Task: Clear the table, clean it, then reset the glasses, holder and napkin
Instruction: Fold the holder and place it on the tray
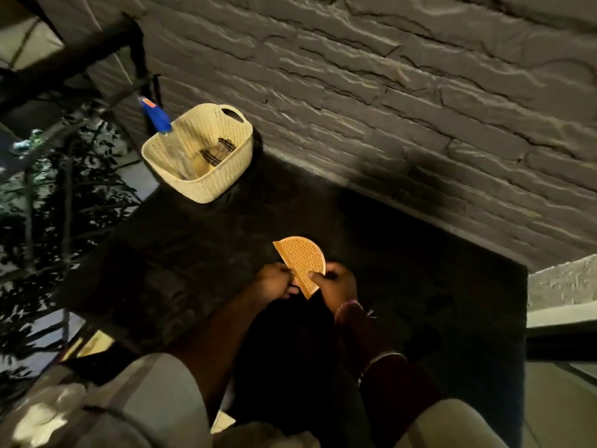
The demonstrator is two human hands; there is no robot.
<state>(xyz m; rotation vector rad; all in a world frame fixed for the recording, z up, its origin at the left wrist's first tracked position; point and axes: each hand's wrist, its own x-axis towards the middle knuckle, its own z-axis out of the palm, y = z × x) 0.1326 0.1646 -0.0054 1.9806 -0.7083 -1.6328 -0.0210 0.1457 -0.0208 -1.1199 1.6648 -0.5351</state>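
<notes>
1. Head view, pretty dim lighting. Both hands are over the near middle of the dark stone-look desk point(181, 240), holding up an orange half-round woven holder point(302, 261) between them, flat edge to the left, curved edge to the right.
2. Left hand point(274, 281) grips the holder's flat edge from the left, fingers curled on it. Right hand point(332, 281) pinches the lower right part, thumb visible on the front face, fingers clamped behind it. There are bangles point(352, 310) on the right wrist.
3. Container stuff: a cream perforated plastic basket with cut-out handles point(198, 153) sits at the far left corner of the desk, just beside the grey rough stone-brick wall point(403, 92). Inside there are a couple of dark striped things point(219, 148) leaning on the inner wall, plus something pale on the bottom; too murky to tell what any of it is.
4. A blue bottle with an orange-and-white label point(156, 114) pokes up at the basket's far left corner. Can't tell if it's in the basket or just behind it.
5. Dark leafy plant point(64, 195) off the left edge of the desk. The holder is well apart from the basket.
</notes>
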